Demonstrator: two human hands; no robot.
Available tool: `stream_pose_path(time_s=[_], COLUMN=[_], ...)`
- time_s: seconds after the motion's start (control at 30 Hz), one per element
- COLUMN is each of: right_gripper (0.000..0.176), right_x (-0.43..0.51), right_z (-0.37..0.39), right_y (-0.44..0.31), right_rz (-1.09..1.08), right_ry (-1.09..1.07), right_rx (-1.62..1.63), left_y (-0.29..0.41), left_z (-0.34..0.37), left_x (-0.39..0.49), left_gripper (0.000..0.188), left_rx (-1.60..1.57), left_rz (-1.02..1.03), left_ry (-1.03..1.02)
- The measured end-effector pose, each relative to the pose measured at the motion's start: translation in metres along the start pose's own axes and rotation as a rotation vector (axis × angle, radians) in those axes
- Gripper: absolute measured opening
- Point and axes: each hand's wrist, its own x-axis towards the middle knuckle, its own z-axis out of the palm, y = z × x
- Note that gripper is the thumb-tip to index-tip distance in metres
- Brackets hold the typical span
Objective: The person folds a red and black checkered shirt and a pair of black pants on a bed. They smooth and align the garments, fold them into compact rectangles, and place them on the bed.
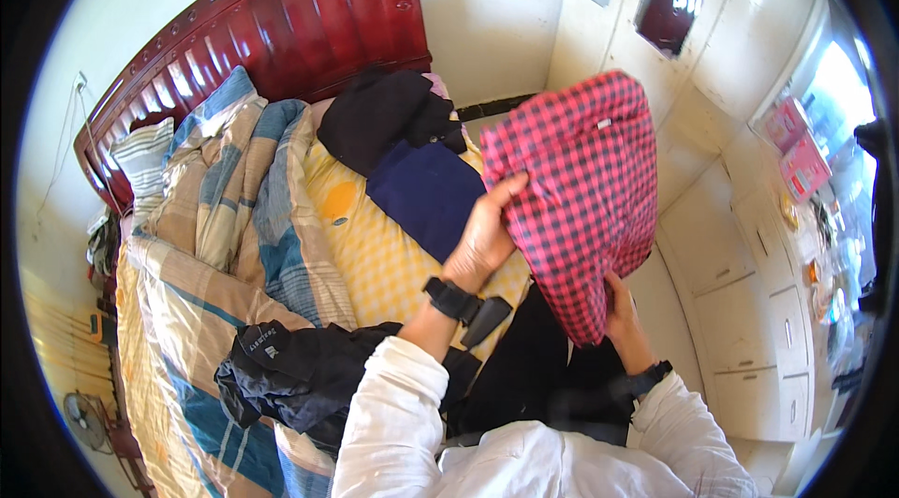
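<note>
A red and black checked cloth garment (pixel 583 182), folded over into a bundle, is held up in front of me above my lap. My left hand (pixel 488 235) grips its left edge, with the thumb on top. At its lower right edge my right hand (pixel 619 308) holds it, the fingers partly hidden by the cloth. Left of the garment, a folded navy blue cloth (pixel 425 192) lies on the yellow checked bed sheet (pixel 372 273). A black garment (pixel 386 115) with a button lies just behind it, partly overlapping it.
A crumpled plaid quilt (pixel 232 196) covers the bed's left side. Dark clothes (pixel 302 364) lie near my left forearm. The red wooden headboard (pixel 281 20) stands at the back. White cabinets (pixel 744 315) line the right, with pink boxes (pixel 797 147) on the counter.
</note>
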Motion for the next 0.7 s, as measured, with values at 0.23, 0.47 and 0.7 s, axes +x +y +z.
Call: stream_pose_path(time_s=[0.23, 0.47, 0.7], right_gripper=[0.054, 0.082, 0.077], right_x=[0.155, 0.218, 0.211], right_z=[0.063, 0.039, 0.024], right_y=[0.062, 0.159, 0.145], right_rz=[0.010, -0.114, -0.104], right_ry=[-0.056, 0.283, 0.117], right_rx=[-0.087, -0.557, -0.524], left_y=[0.101, 0.024, 0.004], left_z=[-0.168, -0.304, -0.293], left_x=[0.053, 0.022, 0.022], left_gripper=[0.029, 0.073, 0.062], left_rx=[0.008, 0.620, 0.549], left_rz=[0.324, 0.185, 0.453], left_ry=[0.209, 1.072, 0.858])
